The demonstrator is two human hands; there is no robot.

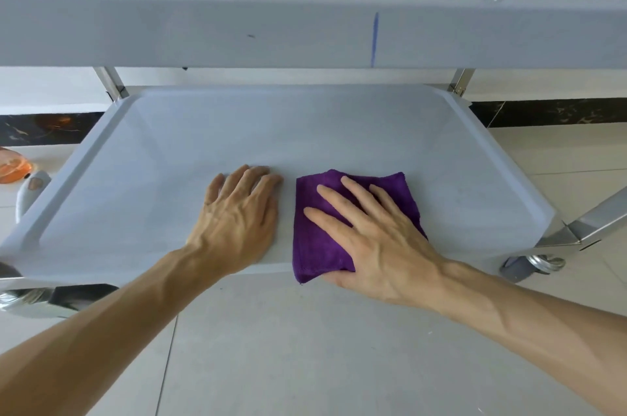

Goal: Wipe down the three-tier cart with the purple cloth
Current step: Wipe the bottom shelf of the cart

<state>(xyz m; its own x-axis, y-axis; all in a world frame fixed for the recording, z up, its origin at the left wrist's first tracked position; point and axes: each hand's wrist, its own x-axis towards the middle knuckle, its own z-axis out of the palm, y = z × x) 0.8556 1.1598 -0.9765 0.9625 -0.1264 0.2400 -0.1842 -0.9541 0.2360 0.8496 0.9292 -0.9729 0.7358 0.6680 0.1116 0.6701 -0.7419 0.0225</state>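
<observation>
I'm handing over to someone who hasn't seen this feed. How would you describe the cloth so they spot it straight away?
Find the grey tray shelf at the bottom of the cart, just above the tiled floor. Near its front edge two hands lie flat side by side; the purple cloth is the folded square under the right hand, its near edge hanging over the rim. The left hand rests on bare plastic, and nothing else here is purple.

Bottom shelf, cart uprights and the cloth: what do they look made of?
Bottom shelf: apparently matte grey plastic, given its moulded raised rim. Cart uprights: polished metal with mirror-like reflections. Purple cloth: soft fuzzy pile with a stitched hem, probably microfibre.
</observation>
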